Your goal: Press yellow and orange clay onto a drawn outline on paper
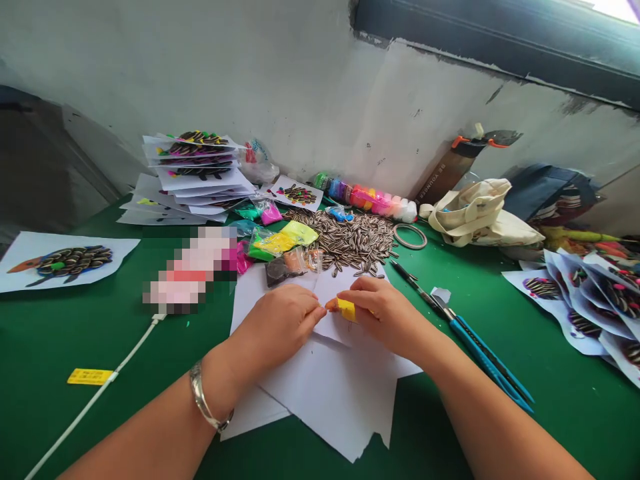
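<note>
Both hands meet over white paper sheets (345, 387) on the table. My left hand (283, 323), with a silver bangle at the wrist, is closed, thumb and fingers pressed together beside a small orange-brown piece (331, 305). Whatever sits in that pinch is hidden. My right hand (385, 310) curls from the other side over a flat yellow piece (346, 309) that looks like modelling clay, its fingers on it and partly covering it. Just beyond the hands lie small bags of clay, among them a yellow one (295, 235), and a heap of striped sunflower seeds (350, 240).
Seed-covered picture cards stand in a stack (200, 183) at back left, with another card (70, 260) at left. A blurred-out object (193, 270) trails a white cable (95, 393). To the right are blue scissors (490, 360), a pen (403, 272), a tape roll (410, 236) and more cards (580, 300).
</note>
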A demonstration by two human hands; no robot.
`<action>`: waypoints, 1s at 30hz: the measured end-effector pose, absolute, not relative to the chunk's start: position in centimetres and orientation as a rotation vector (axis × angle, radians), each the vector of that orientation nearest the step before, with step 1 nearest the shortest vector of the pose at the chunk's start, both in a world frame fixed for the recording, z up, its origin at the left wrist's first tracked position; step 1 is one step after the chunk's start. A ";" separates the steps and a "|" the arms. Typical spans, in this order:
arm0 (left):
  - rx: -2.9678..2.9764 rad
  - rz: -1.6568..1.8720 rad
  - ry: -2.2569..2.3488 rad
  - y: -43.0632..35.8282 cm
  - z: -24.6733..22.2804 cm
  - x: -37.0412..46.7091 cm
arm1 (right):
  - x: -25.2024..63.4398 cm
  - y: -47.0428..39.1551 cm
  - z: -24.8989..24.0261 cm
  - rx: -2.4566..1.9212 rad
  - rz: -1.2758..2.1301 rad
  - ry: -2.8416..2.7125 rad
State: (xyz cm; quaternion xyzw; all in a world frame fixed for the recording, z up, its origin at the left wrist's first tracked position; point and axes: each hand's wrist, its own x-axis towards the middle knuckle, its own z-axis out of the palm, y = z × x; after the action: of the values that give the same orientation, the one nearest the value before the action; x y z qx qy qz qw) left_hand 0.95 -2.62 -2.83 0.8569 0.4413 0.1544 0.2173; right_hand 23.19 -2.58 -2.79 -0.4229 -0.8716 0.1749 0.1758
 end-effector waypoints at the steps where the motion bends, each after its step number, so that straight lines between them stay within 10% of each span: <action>1: 2.364 0.432 1.245 -2.5 -2.6 0.8 | 23.2 -2.6 -2.6 -1.209 0.484 -2.439; 30: 2.245 0.176 1.681 -2.0 0.1 -0.9 | 16.3 -5.0 -5.0 -0.923 -0.301 -2.689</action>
State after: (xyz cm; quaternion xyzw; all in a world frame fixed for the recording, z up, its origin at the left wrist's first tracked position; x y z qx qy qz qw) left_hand -0.86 -2.04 0.13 0.7880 0.5899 0.0619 0.1649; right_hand 16.34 -4.97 -4.97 -0.3197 -0.9311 -0.1042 0.1411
